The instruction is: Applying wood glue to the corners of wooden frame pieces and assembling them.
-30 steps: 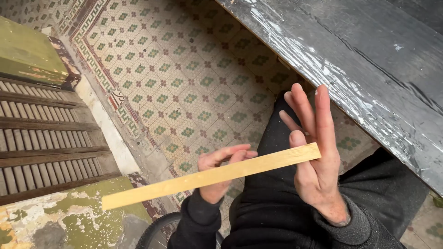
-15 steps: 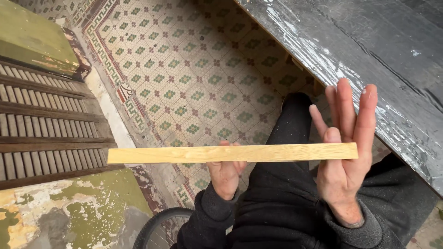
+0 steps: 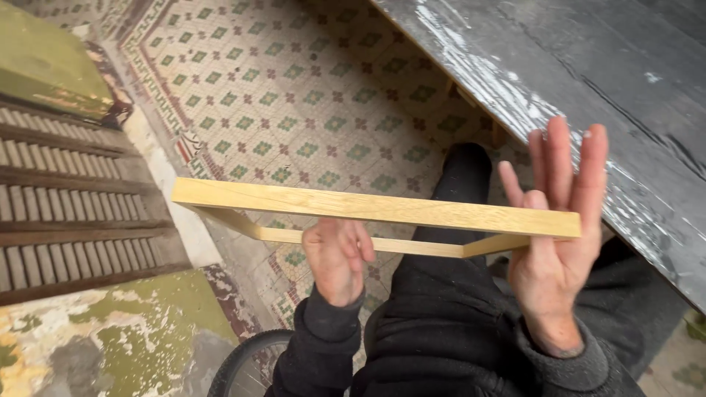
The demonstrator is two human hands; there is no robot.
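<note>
I hold a light wooden frame (image 3: 382, 208) level in front of me, seen nearly edge-on, with its near bar on top and the far bar showing below it. My left hand (image 3: 337, 259) grips the far bar from underneath, fingers curled round it. At the frame's right end, my right hand (image 3: 557, 250) has its palm flat against the wood, thumb pressed on the bar and fingers stretched upward. Both sleeves are dark.
A dark, scuffed tabletop (image 3: 588, 81) covered in clear film fills the upper right, close to my right hand. Below lies a patterned tiled floor (image 3: 294, 95). A slatted wooden panel (image 3: 66, 198) and peeling green paint (image 3: 125, 338) are at left, a black tyre (image 3: 239, 364) at bottom.
The frame has swung from a slant to level and tipped, so its far bar now shows. Both hands have risen with it, the right staying at the right end.
</note>
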